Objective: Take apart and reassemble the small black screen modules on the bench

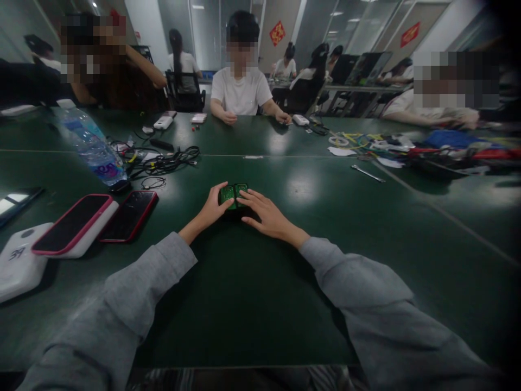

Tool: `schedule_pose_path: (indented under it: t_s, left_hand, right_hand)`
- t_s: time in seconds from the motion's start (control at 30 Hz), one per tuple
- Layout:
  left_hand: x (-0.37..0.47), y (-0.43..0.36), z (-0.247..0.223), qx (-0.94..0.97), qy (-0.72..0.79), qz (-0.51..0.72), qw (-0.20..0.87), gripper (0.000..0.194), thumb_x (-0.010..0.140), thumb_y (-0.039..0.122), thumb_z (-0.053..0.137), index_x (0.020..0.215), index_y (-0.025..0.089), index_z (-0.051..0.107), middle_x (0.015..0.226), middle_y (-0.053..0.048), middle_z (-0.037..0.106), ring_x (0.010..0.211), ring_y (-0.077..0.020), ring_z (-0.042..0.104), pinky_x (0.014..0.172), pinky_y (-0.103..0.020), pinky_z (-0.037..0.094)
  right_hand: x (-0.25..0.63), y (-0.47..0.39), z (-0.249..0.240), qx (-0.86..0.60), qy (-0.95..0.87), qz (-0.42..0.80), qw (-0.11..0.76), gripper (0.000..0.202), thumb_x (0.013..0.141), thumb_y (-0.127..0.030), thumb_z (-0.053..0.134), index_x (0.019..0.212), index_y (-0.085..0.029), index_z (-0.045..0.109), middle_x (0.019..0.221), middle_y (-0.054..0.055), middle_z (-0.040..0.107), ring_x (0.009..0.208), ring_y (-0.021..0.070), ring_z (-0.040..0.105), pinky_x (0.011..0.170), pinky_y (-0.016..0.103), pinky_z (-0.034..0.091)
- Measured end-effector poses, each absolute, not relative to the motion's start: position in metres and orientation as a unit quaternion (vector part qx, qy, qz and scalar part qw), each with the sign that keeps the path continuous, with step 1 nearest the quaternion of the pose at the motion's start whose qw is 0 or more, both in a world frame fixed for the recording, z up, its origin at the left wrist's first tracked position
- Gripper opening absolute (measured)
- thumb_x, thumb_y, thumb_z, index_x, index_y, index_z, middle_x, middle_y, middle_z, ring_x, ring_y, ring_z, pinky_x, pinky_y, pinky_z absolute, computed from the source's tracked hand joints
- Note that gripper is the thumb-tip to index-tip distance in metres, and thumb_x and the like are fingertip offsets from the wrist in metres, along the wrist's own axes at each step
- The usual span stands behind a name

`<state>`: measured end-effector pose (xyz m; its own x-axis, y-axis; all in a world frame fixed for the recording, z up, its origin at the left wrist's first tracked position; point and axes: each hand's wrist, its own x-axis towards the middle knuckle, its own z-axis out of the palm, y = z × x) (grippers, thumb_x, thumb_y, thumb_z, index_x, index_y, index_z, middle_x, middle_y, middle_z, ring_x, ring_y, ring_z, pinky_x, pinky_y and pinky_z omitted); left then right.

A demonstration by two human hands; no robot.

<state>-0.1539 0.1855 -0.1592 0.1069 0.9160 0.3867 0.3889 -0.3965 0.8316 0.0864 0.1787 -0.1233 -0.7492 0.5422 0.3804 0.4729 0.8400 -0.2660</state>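
A small black-edged object with green circuit boards (228, 195) lies on the dark green table (244, 293), in front of me. My left hand (212, 207) grips its left side, with the thumb over the lower edge and the fingers at the upper left corner. From the right, my right hand (264, 213) reaches over the object's right part; its fingers are spread and the fingertips rest on the green surface. The thumb of that hand is apart, below the object. Part of the object is hidden under the fingers.
Left: phones (129, 216), a white power bank (20, 260), a water bottle (95, 146) and black cables (175, 158). Right: a wrench (368, 173) and a heap of coloured cables and tools (448, 149). A person (241, 89) sits opposite, others at both sides.
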Motion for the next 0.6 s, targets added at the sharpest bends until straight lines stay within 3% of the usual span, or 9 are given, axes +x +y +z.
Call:
schedule_pose_path:
  t_s: [0.17,0.37,0.5,0.6]
  left_hand:
    - [-0.153,0.187,-0.156,0.671,0.471,0.481,0.310,0.058,0.086,0.035,0.063,0.138,0.020,0.043,0.142,-0.015,0.045,0.137,-0.0291,0.042,0.116,-0.050,0.034]
    - [-0.153,0.187,-0.147,0.616,0.464,0.502,0.391,0.051,0.083,0.030,0.066,0.131,0.019,0.051,0.137,-0.013,0.054,0.128,-0.0261,0.052,0.109,-0.047,0.043]
    - [-0.153,0.187,-0.145,0.579,0.468,0.529,0.406,0.039,0.086,0.027,0.062,0.123,0.018,0.057,0.132,-0.011,0.059,0.121,-0.0232,0.057,0.105,-0.044,0.046]
    - [-0.153,0.186,-0.146,0.579,0.474,0.528,0.401,0.034,0.087,0.025,0.060,0.121,0.019,0.059,0.129,-0.010,0.061,0.117,-0.0222,0.059,0.104,-0.042,0.048]
  right_hand:
    - [0.085,0.177,-0.121,-0.293,-0.920,0.057,0.254,0.046,0.100,-0.049,0.051,0.140,-0.028,0.049,0.152,0.005,0.045,0.144,0.0278,0.034,0.112,0.055,0.037]
    - [0.089,0.178,-0.121,-0.326,-0.884,0.048,0.330,0.032,0.105,-0.040,0.040,0.107,-0.023,0.067,0.125,0.006,0.067,0.120,0.0262,0.055,0.098,0.047,0.045]
    - [0.092,0.178,-0.121,-0.331,-0.866,0.050,0.371,0.032,0.104,-0.040,0.040,0.100,-0.022,0.067,0.119,0.007,0.067,0.114,0.0253,0.057,0.095,0.045,0.046]
    - [0.092,0.177,-0.123,-0.344,-0.854,0.053,0.387,0.032,0.104,-0.042,0.041,0.108,-0.023,0.066,0.126,0.009,0.063,0.119,0.0259,0.055,0.100,0.047,0.044]
